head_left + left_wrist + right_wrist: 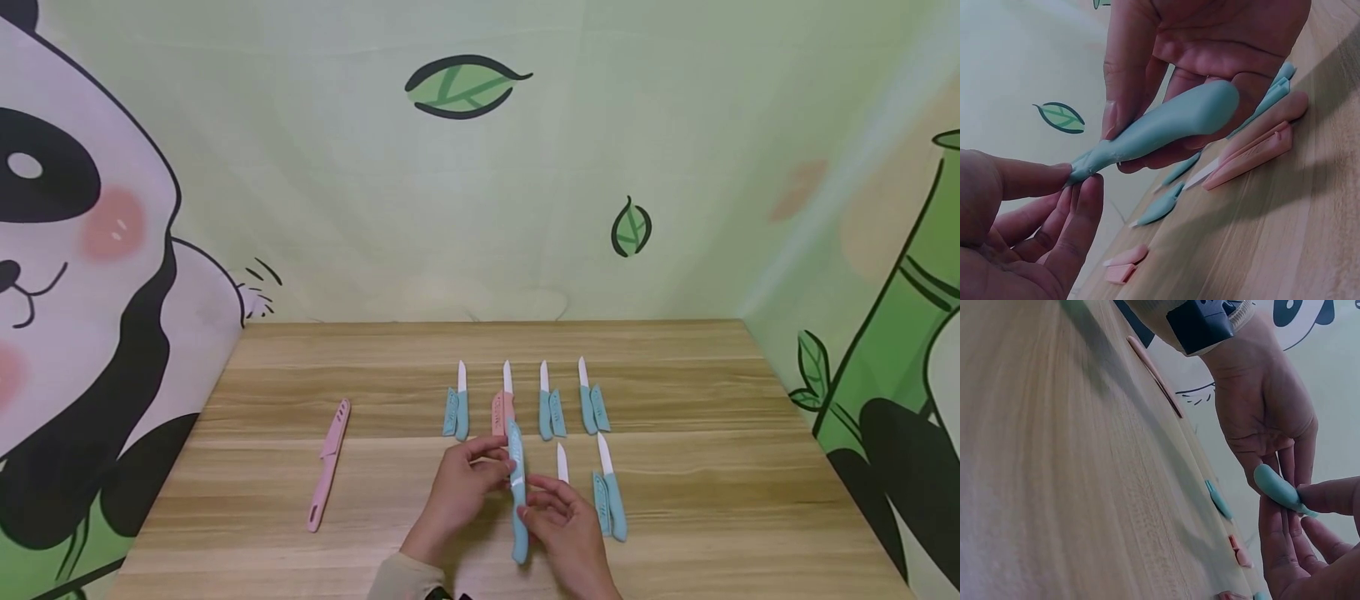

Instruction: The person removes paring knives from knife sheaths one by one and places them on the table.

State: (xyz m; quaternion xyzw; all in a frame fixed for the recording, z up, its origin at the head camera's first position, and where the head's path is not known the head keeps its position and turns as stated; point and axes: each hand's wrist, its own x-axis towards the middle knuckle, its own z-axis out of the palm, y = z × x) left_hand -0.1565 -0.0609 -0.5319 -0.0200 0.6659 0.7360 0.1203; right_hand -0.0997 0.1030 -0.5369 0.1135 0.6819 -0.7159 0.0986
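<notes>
Both hands hold a blue paring knife [518, 500], its blade inside a blue sheath. My left hand [467, 483] pinches the sheath end between thumb and fingers. The right hand [564, 529] grips the knife by its handle part, with the rounded butt pointing toward the body. In the left wrist view, the handle [1179, 115] is tilted above the table. Under the right hand, the white blade [562, 464] of another knife shows. A pink knife [1266, 125] lies beside its pink sheath [1250, 159] in the left wrist view.
Along the back of the wooden table [247, 500] lie unsheathed blue knives and a pink knife [508, 392], each with its sheath alongside. Another blue knife [617, 504] with its sheath [602, 504] lies at right. Alone at left is a sheathed pink knife [328, 467].
</notes>
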